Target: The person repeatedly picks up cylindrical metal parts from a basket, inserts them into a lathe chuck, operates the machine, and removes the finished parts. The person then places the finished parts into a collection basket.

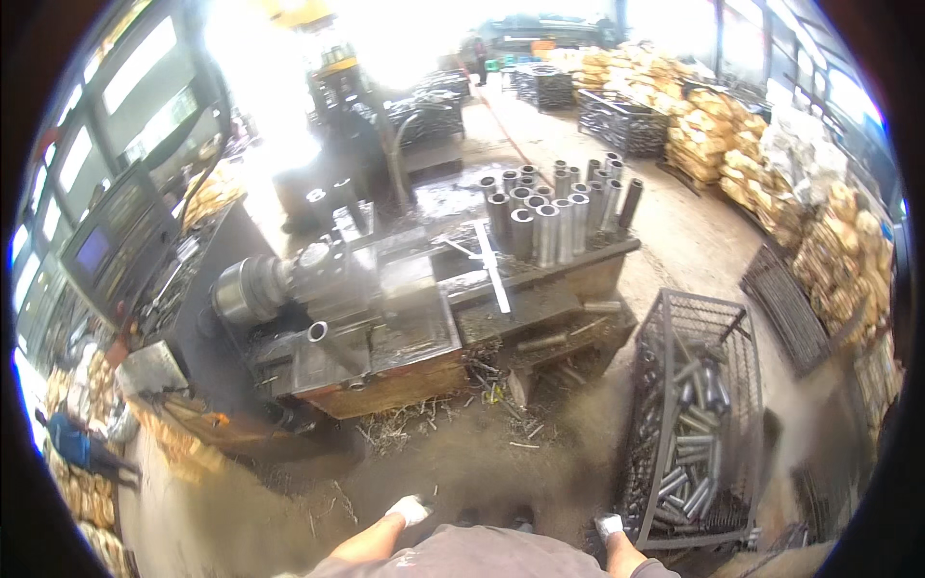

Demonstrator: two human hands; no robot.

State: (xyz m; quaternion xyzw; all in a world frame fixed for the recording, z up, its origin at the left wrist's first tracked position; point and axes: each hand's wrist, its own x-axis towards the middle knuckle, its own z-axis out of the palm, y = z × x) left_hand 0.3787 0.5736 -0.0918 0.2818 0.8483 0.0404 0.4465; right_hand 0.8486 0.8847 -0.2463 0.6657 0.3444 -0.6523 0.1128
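Observation:
Low in front of my body, both hands wear pale gloves. My left hand (410,509) hangs over the floor, apart from the machine. My right hand (609,524) is close to the near left corner of a metal mesh bin (665,482); whether it touches the bin I cannot tell. The fingers of both hands are too small and blurred to make out, and nothing shows sticking out of them. Many short metal tubes (692,453) lie jumbled in the bin. Ahead stands a lathe (376,318) with a round steel chuck (241,289), and one tube (318,332) stands upright on its near side.
Upright metal tubes (545,231) crowd the bench's right end beside a pale bar (491,268). Metal shavings (414,424) litter the floor below. A control panel (116,241) stands left; another person (82,443) is far left. Stacked sacks (723,144) and a dark rack (785,303) line the right.

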